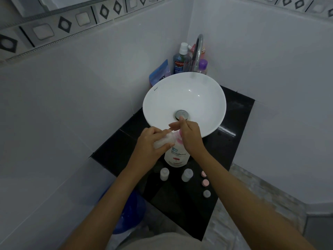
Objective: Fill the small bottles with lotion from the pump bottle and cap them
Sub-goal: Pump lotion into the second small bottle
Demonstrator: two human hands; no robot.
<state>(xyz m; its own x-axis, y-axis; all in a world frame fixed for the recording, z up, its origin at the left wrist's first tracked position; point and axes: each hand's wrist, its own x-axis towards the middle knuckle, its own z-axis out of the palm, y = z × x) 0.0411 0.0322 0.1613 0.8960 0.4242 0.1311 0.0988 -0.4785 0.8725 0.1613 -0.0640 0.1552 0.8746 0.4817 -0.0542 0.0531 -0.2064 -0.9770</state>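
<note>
A white pump bottle (177,156) with a pink pump head stands on the black counter (232,147) in front of the sink. My right hand (190,136) rests on top of the pump head, its fingers partly stretched out. My left hand (153,141) holds a small clear bottle (165,139) tilted against the pump spout. Two small bottles (164,174) (187,175) stand uncapped on the counter nearer to me. Two pink caps (205,182) (203,173) and a grey cap (206,193) lie to their right.
A white basin (207,91) with a metal drain (182,114) sits behind the pump bottle. A tap (198,51), a mouthwash bottle (180,60), a purple-capped bottle (202,66) and a blue pouch (159,73) crowd the back corner. A blue bucket (131,212) stands below on the left.
</note>
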